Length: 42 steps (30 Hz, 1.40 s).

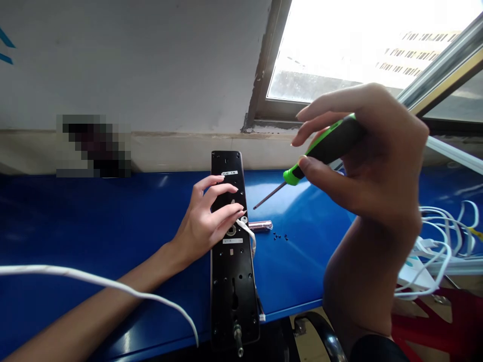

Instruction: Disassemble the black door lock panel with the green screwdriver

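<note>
"Where was the black door-lock panel (231, 296)?"

"Lying lengthwise on the blue desk (94, 216), centre of the frame, with the left grip (206, 223) open, fingers spread flat on it."

"And the right grip (362, 151)?"

"Closed around a green-handled screwdriver (324, 148), right of centre, its tip just off the panel — tiny black screws (279, 237) lay nearby."

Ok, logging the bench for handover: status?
Left hand on black rectangular door-lock panel. Right hand raised, gripping green-and-black screwdriver. Thin white cable against panel. Tiny black screws nearby.
</note>
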Available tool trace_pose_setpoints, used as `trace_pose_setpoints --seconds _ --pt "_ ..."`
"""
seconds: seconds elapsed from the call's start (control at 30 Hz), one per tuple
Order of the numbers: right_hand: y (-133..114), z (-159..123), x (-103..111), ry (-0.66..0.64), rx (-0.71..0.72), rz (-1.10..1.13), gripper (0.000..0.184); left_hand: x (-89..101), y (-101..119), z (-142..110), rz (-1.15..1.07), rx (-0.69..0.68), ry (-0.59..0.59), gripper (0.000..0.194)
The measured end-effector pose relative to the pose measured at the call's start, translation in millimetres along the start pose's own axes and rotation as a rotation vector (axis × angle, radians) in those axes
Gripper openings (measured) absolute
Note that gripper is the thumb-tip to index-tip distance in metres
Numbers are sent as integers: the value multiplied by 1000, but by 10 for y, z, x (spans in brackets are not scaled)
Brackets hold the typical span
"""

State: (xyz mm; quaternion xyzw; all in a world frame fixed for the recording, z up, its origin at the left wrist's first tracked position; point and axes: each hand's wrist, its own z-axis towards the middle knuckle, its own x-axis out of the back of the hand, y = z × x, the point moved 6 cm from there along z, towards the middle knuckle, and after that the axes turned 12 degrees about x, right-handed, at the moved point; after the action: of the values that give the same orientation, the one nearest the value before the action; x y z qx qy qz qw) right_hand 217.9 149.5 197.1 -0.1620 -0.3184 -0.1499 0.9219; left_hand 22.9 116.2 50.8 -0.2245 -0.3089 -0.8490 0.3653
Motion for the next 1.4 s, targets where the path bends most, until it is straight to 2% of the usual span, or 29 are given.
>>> trace_pose_setpoints --seconds 0.07,0.13,0.2,0.27,0.37,0.53,0.67,0.8,1.07,1.2,1.4 --pt "79 -62 16 -196 -69 -49 40 16 142 31 6 -64 -60 10" --pt "174 -151 11 -402 -94 -55 39 -39 309 81 -9 -140 -193 13" --pt "312 -269 4 -584 -160 -60 33 -184 454 144 -13 -188 -377 22" --pt "452 -389 11 -705 -255 -42 32 -402 565 210 -5 -222 -568 29" --pt "597 -492 91 -720 -346 -64 31 -787 684 294 18 -267 -825 25" --pt "740 -587 259 -649 -393 -93 29 -1334 759 387 108 -225 -1084 21" --pt "807 -651 343 -628 -416 -65 28 -1557 795 387 132 -228 -1138 22" --pt "819 -670 414 -578 -430 -51 26 -1631 791 368 108 -226 -1147 23" --pt "796 -673 446 -543 -407 -58 27 -1486 719 385 -12 -216 -1055 19" --pt "777 -659 435 -546 -405 -54 28 -1457 706 343 75 -227 -1101 26" --pt "736 -641 413 -641 -432 -33 30 -1479 668 301 166 -196 -1183 30"
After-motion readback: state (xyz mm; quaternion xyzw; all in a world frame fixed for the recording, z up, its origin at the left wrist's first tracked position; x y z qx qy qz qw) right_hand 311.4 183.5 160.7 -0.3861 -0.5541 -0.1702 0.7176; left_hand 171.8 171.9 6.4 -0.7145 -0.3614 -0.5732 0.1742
